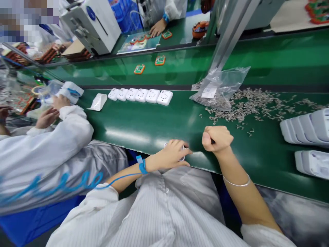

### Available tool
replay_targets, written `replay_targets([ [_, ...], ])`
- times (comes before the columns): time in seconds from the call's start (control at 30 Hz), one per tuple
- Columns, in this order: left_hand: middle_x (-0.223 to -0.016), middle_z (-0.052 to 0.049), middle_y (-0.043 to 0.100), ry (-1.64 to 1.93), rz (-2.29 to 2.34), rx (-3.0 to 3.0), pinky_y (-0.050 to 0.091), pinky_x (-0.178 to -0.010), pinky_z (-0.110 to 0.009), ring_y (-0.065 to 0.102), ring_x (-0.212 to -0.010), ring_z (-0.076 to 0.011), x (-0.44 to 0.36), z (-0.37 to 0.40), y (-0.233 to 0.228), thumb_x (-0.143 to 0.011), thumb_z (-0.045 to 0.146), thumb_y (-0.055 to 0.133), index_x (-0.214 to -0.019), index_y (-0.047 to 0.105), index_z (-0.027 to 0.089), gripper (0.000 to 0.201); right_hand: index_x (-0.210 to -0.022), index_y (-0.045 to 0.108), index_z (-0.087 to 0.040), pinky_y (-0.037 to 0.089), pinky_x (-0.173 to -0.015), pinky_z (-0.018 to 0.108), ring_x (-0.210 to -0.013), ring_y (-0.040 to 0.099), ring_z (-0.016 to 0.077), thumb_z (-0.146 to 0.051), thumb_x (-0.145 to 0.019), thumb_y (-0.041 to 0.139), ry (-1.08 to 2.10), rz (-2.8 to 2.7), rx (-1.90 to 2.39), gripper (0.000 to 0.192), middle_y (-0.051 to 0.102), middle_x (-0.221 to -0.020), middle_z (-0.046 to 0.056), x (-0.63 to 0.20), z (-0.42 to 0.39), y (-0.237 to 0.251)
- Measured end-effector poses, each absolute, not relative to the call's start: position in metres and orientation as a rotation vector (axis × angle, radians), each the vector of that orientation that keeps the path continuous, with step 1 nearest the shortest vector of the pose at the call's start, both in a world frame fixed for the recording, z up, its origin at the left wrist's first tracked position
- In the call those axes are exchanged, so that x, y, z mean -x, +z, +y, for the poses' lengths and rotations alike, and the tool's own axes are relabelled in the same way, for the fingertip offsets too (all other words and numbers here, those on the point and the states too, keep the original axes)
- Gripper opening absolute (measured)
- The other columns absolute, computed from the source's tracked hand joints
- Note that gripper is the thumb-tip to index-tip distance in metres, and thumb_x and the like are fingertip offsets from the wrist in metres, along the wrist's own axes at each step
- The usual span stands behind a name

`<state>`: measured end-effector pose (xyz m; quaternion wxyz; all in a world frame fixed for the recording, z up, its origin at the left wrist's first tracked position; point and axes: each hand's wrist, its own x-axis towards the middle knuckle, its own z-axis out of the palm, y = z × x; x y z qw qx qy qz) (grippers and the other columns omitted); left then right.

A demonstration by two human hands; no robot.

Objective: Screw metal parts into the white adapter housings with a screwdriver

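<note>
My left hand (174,153), with a blue wrist strap, lies over a small white plastic housing (182,159) at the table's front edge. Its fingers curl over the housing, and only bits of the white rim show past them. My right hand (218,139) is closed in a fist just to the right, above the green table. A small dark bit shows between thumb and fingers; the rest of what it holds is hidden. Beyond this fist lies a spread of small metal parts (246,104), partly under a clear plastic bag (218,89) with a white label.
White socket housings (154,96) stand in a row at the back, beside a white packet (98,102). Stacked white shells (307,128) are at right. Orange-edged circuit boards (139,69) lie on the green belt (180,65). A co-worker's sleeve (51,137) is close on the left.
</note>
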<state>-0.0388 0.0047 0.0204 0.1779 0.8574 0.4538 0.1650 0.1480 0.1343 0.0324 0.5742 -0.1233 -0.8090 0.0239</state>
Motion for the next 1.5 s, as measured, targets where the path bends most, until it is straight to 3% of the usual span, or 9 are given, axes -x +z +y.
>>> replay_targets([
  [0.2,-0.111,-0.006,0.046,1.831,2.013,-1.406,0.048,-0.102,-0.037,0.055,-0.116,-0.0196,0.061,0.049,0.009,-0.084,0.05,0.076,-0.096,0.054,0.021,0.039,-0.055,0.034,-0.021,0.029,-0.043,0.026,-0.039,0.034,0.0072,-0.006,-0.08,0.054,0.044,-1.969,0.229,0.035,0.035,-0.044,-0.006,-0.142,0.133,0.025],
  [0.43,-0.11,-0.007,0.049,1.177,1.915,-1.835,0.048,-0.103,-0.035,0.054,-0.108,-0.0186,0.063,0.096,0.001,-0.094,0.037,0.066,-0.102,0.053,0.019,0.024,-0.057,0.034,-0.021,0.026,-0.045,0.027,-0.042,0.028,0.008,-0.006,-0.082,0.054,0.053,-2.047,0.237,0.035,0.032,-0.047,-0.007,-0.138,0.129,0.02],
  [0.77,-0.122,-0.022,0.061,0.533,2.101,-2.526,0.04,-0.11,-0.051,0.056,-0.12,-0.0341,0.066,0.133,0.003,-0.098,0.045,0.051,-0.107,0.057,0.011,0.035,-0.059,0.031,-0.023,0.023,-0.046,0.027,-0.045,0.025,0.0095,-0.007,-0.082,0.051,0.096,-2.023,0.228,0.034,0.033,-0.048,-0.006,-0.13,0.118,0.033],
  [0.9,-0.11,-0.025,0.064,0.627,2.314,-2.331,0.042,-0.102,-0.059,0.058,-0.112,-0.0398,0.08,0.171,0.004,-0.095,0.044,0.054,-0.101,0.058,0.009,0.036,-0.058,0.034,-0.022,0.023,-0.046,0.026,-0.044,0.027,0.0093,-0.011,-0.084,0.049,0.066,-2.021,0.219,0.032,0.035,-0.048,-0.006,-0.122,0.115,0.029],
  [1.07,-0.142,-0.029,0.049,1.124,2.268,-2.146,0.021,-0.111,-0.077,0.036,-0.141,-0.0489,0.089,0.176,0.001,-0.094,0.048,0.055,-0.113,0.053,0.009,0.044,-0.057,0.041,-0.021,0.023,-0.047,0.026,-0.046,0.037,0.0089,-0.026,-0.09,0.05,0.064,-2.386,0.33,0.034,0.039,-0.051,-0.006,-0.114,0.108,0.027],
  [1.17,-0.154,-0.023,0.036,1.377,2.001,-2.279,0.011,-0.121,-0.073,0.024,-0.151,-0.0447,0.075,0.168,0.006,-0.092,0.042,0.06,-0.127,0.05,0.012,0.046,-0.06,0.049,-0.021,0.026,-0.048,0.026,-0.05,0.047,0.0086,-0.031,-0.092,0.052,0.211,-2.498,0.282,0.034,0.045,-0.055,-0.005,-0.12,0.102,0.031],
  [1.3,-0.138,-0.018,0.053,1.395,1.295,-2.591,0.031,-0.12,-0.062,0.045,-0.14,-0.0341,0.014,0.151,0.03,-0.09,0.026,0.062,-0.117,0.059,0.018,0.028,-0.059,0.053,-0.022,0.029,-0.042,0.024,-0.046,0.048,0.0074,-0.033,-0.093,0.054,0.268,-2.303,0.085,0.036,0.047,-0.055,-0.005,-0.136,0.061,0.029],
  [1.4,-0.119,-0.011,0.066,1.154,0.767,-2.684,0.047,-0.112,-0.048,0.06,-0.123,-0.0254,-0.062,0.146,0.048,-0.094,0.022,0.054,-0.113,0.061,0.022,0.02,-0.053,0.047,-0.021,0.026,-0.036,0.022,-0.038,0.04,0.0056,-0.031,-0.09,0.055,0.256,-2.18,0.132,0.039,0.041,-0.049,-0.006,-0.147,0.022,0.019],
  [1.5,-0.131,-0.016,0.064,0.788,0.47,-2.744,0.045,-0.113,-0.047,0.056,-0.132,-0.0283,-0.155,0.15,0.053,-0.099,0.035,0.051,-0.128,0.057,0.015,0.035,-0.052,0.038,-0.021,0.022,-0.033,0.022,-0.035,0.033,0.0054,-0.03,-0.085,0.057,0.199,-2.173,0.236,0.039,0.032,-0.046,-0.008,-0.164,0.003,0.01],
])
